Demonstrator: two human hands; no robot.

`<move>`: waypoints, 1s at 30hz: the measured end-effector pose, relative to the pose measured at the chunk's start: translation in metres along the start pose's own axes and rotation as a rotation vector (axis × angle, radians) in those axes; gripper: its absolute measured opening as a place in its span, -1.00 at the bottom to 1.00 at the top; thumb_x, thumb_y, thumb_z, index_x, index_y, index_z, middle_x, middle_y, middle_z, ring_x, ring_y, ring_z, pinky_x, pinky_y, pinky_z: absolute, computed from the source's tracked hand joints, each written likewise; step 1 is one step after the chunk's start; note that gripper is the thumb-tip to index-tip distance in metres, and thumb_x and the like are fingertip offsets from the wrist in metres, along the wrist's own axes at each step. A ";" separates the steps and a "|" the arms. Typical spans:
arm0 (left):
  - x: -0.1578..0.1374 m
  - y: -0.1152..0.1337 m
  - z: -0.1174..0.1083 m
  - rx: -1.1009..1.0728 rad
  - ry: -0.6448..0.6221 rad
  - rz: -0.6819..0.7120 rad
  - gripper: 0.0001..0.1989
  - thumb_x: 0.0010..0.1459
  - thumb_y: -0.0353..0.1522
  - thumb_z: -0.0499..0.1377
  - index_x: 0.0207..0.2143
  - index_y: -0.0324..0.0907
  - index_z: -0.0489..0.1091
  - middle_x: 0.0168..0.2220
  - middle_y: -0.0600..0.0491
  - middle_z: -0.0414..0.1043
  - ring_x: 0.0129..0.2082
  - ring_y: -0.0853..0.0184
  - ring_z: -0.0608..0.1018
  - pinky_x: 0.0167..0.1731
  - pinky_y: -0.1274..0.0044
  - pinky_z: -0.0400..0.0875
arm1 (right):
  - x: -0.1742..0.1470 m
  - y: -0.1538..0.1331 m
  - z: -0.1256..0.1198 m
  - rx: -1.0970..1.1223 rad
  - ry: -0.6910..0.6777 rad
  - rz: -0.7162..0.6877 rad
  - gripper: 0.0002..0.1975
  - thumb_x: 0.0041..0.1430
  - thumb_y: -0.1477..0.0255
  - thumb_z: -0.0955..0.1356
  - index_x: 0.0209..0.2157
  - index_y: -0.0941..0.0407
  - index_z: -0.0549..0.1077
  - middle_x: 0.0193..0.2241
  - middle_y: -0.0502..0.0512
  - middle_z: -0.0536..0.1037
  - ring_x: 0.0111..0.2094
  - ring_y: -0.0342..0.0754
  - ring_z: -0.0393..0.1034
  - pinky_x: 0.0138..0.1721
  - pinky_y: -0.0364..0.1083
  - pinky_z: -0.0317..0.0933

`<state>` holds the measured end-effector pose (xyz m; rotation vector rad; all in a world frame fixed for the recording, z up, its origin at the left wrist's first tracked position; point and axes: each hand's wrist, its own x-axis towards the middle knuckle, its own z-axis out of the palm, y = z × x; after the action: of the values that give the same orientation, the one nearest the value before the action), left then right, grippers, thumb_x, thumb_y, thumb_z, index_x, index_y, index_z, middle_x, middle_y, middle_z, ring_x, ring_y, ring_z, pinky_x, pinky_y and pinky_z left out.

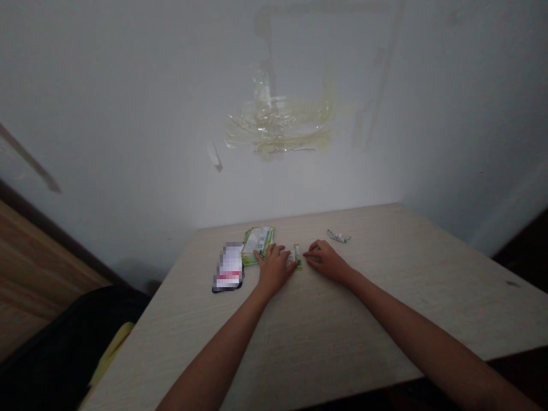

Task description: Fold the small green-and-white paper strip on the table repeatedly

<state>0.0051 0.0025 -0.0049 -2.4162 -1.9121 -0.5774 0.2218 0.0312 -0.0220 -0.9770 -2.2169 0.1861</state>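
Note:
My left hand (274,264) lies over a flat green-and-white packet (297,257) on the table, its fingers spread and the packet's right edge showing beside them. Just left of that hand sits a small stack of green-and-white packets (258,240), close to my thumb. My right hand (324,258) rests a little to the right of the flat packet, fingers bent together and thumb near the fingertips. Whether anything is between those fingers cannot be made out. Behind my right hand lies a narrow, twisted green-and-white wrapper (339,236).
A phone (230,267) with a blurred screen lies left of the stack. The pale wooden table (342,342) meets a white wall (149,114) with peeling tape (282,125). Dark and yellow cloth (112,348) is at the lower left, beside a wooden panel (25,274).

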 end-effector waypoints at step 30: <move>-0.001 0.009 -0.005 -0.242 0.021 0.027 -0.63 0.16 -0.23 0.22 0.02 -0.02 0.34 0.15 -0.01 0.38 0.32 0.03 0.15 0.23 -0.20 -0.28 | 0.003 0.008 0.013 0.165 0.098 0.127 -0.89 0.17 0.34 0.43 -0.32 0.03 0.63 -0.25 0.11 0.54 -0.16 -0.01 0.41 -0.06 0.03 0.31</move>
<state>0.0118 -0.0017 0.0013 -2.5569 -1.8986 -0.8773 0.2169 0.0410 -0.0331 -1.0145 -2.0173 0.3651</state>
